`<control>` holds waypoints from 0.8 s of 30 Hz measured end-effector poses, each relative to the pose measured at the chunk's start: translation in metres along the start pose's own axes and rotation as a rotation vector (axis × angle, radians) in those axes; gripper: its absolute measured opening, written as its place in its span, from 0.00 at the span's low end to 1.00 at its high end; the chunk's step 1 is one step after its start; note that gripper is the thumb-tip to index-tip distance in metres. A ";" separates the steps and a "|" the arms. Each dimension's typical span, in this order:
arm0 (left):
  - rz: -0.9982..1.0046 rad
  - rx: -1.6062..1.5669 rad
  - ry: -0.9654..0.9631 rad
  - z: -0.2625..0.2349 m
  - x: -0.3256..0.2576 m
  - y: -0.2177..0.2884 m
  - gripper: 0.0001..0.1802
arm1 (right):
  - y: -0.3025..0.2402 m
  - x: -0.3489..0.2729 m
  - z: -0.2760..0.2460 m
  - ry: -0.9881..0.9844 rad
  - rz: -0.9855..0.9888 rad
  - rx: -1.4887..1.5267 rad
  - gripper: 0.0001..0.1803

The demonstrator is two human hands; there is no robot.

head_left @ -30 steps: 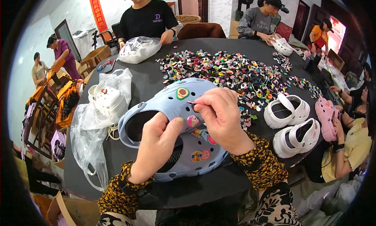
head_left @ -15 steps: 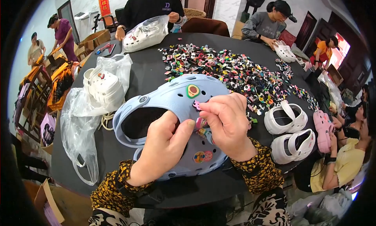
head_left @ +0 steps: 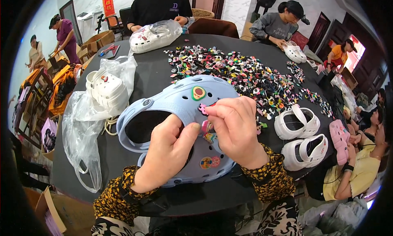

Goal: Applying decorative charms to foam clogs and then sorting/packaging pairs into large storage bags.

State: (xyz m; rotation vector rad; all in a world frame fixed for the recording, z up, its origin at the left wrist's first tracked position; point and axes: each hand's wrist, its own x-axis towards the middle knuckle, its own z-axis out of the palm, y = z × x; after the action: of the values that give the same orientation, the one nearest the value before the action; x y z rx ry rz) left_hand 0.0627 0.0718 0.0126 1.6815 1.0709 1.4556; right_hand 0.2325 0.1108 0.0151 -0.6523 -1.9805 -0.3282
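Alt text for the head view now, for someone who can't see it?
The right hand pinches a small pink and black charm at a blue clog; the left hand holds that clog at its opening. A second blue clog lies nearer the person. On the dark table, a charm heap lies beyond, two white clogs to the right.

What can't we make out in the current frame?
Head view:
Left hand: fingertips hidden inside the upper blue clog.
Pink-and-black charm: partly covered by the right hand.
Lower blue clog: partly behind the upper one.
Loose charms: most too small to identify.
Black-shirted person: head mostly cut off by top edge.
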 end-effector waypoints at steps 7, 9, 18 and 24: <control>-0.029 -0.014 -0.028 -0.001 0.001 0.002 0.10 | 0.001 0.000 0.000 -0.021 0.077 0.078 0.13; -0.030 -0.013 -0.026 -0.002 0.001 0.002 0.10 | 0.000 0.000 0.002 -0.008 0.033 0.016 0.13; -0.028 0.021 0.002 -0.002 0.001 0.001 0.11 | 0.000 -0.003 0.003 -0.020 0.025 -0.004 0.14; -0.040 0.002 0.040 -0.004 0.005 0.001 0.10 | -0.005 0.000 -0.002 -0.101 0.050 0.049 0.19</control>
State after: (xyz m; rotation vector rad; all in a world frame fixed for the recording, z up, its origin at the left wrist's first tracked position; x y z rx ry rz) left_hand 0.0586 0.0754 0.0162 1.6297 1.1218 1.4682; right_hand 0.2305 0.1057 0.0162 -0.6972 -2.0577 -0.2191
